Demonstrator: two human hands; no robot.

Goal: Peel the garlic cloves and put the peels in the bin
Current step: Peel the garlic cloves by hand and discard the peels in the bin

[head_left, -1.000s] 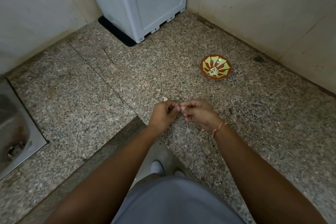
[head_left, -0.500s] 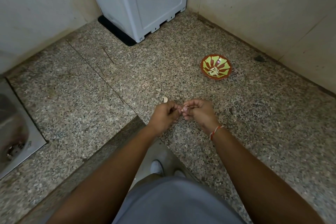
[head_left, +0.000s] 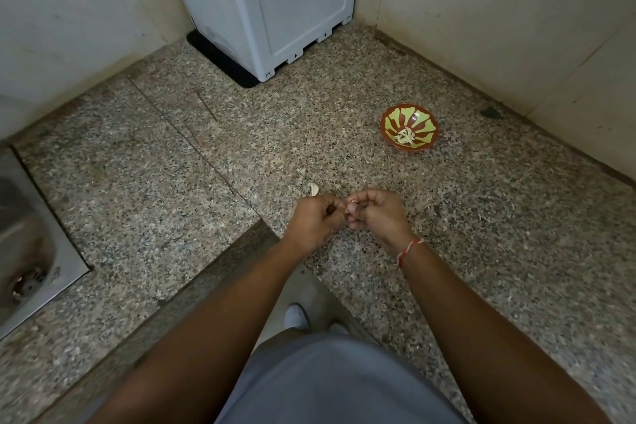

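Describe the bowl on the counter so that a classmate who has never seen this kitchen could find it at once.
Start at the big pale grey plastic box in the far corner of the speckled granite counter. Move right along the wall: the small round red-brown bowl with green petal shapes stands alone, holding pale garlic pieces. Nothing else there is brightly coloured.

Home kitchen — granite counter [head_left: 481,251], steel sink [head_left: 31,237]
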